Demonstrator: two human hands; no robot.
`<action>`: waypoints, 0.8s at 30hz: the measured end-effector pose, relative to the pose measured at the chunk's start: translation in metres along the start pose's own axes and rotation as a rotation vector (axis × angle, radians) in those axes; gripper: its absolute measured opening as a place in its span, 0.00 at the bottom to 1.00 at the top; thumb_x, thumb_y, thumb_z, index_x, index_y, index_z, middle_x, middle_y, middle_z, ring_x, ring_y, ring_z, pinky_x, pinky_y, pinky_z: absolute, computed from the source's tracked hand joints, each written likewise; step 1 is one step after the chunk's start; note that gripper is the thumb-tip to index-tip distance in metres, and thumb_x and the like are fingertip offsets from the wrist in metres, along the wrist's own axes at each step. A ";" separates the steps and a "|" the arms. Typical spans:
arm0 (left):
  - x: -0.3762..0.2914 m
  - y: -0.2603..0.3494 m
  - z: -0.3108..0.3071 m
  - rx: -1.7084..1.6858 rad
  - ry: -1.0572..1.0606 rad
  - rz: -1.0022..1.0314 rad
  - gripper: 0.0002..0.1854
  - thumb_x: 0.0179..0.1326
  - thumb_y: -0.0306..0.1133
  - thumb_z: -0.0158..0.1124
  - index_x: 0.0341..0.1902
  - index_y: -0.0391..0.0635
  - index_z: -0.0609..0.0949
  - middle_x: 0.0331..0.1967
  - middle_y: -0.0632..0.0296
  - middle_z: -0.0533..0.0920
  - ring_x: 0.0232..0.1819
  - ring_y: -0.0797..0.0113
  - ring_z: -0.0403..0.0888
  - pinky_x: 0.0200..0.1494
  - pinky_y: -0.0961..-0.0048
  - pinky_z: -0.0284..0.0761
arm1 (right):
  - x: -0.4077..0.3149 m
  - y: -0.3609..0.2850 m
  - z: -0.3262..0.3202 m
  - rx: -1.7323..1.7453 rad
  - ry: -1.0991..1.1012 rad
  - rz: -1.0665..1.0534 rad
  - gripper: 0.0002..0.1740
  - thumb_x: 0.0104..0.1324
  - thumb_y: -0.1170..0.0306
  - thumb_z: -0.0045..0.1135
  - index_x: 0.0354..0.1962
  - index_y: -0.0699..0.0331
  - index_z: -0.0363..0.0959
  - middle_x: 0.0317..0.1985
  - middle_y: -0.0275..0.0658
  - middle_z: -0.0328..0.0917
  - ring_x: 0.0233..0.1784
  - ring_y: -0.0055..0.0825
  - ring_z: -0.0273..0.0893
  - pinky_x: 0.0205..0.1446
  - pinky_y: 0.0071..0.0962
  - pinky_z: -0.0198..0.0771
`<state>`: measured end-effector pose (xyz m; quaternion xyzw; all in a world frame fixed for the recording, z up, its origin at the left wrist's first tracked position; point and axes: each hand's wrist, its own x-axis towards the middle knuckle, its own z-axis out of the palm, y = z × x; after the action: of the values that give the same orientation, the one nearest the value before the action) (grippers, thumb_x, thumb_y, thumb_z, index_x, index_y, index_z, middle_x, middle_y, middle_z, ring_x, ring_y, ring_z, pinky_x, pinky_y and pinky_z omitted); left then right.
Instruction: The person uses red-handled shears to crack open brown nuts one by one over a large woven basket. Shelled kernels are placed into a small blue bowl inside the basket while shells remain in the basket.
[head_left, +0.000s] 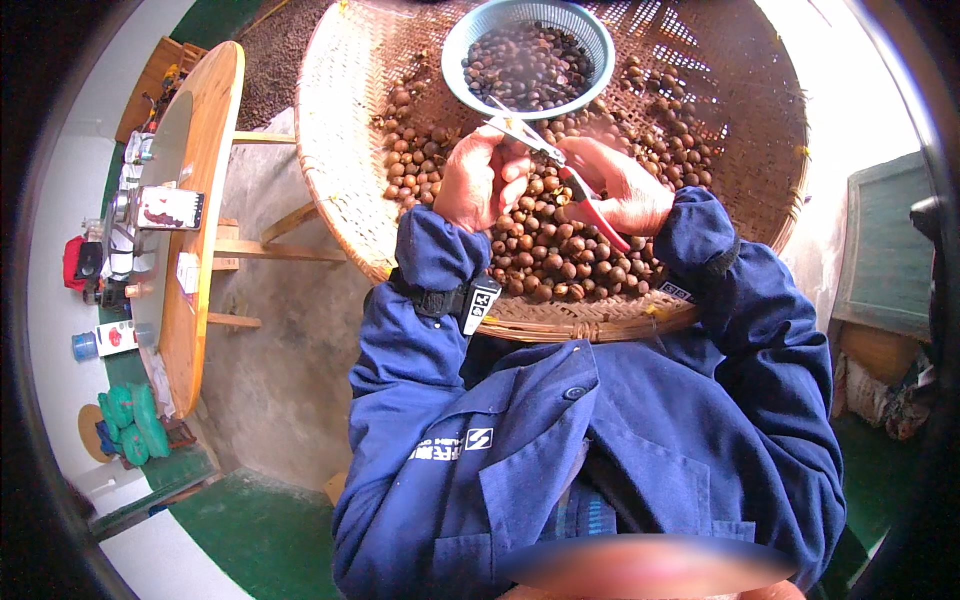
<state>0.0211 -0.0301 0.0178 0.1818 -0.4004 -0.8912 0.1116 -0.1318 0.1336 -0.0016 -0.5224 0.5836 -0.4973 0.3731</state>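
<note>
My right hand grips red-handled snips, their slim metal blades pointing up and left. Those blades reach across the fingertips of my left hand, whose fingers are curled. Whether something small sits in the left fingers is hidden. Both hands are above a wide woven bamboo tray. Round brown nuts or fruits lie heaped in it below the hands, and more are spread to both sides. Just beyond the hands stands a light blue plastic basket, holding many smaller dark nuts or seeds.
To the left stands a wooden table with a lit phone on it. Its legs extend toward the tray. Green mesh bundles lie at lower left. A mass of small dark pieces covers the ground at upper left. A greenish panel stands at right.
</note>
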 end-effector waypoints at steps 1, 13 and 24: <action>0.000 0.000 0.000 0.017 0.022 -0.007 0.16 0.69 0.45 0.47 0.35 0.45 0.75 0.18 0.68 0.70 0.13 0.78 0.63 0.11 0.82 0.59 | 0.000 0.000 0.000 0.016 -0.005 -0.001 0.37 0.53 0.69 0.70 0.58 0.69 0.62 0.43 0.37 0.72 0.45 0.20 0.71 0.50 0.23 0.71; -0.001 -0.001 0.002 0.001 0.031 0.033 0.19 0.72 0.48 0.44 0.36 0.46 0.74 0.19 0.68 0.69 0.12 0.79 0.61 0.13 0.83 0.58 | 0.000 0.003 -0.001 -0.004 -0.012 0.041 0.31 0.53 0.67 0.69 0.53 0.65 0.69 0.32 0.32 0.73 0.35 0.17 0.69 0.39 0.22 0.69; 0.008 -0.010 -0.006 0.408 0.171 0.306 0.15 0.72 0.46 0.50 0.39 0.46 0.74 0.20 0.70 0.72 0.15 0.81 0.66 0.16 0.82 0.63 | 0.000 -0.004 0.003 0.099 0.002 0.160 0.30 0.56 0.69 0.65 0.56 0.64 0.67 0.31 0.30 0.74 0.31 0.14 0.69 0.33 0.20 0.69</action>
<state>0.0158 -0.0305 0.0042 0.2126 -0.5836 -0.7462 0.2398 -0.1284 0.1330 0.0020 -0.4544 0.5984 -0.4949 0.4365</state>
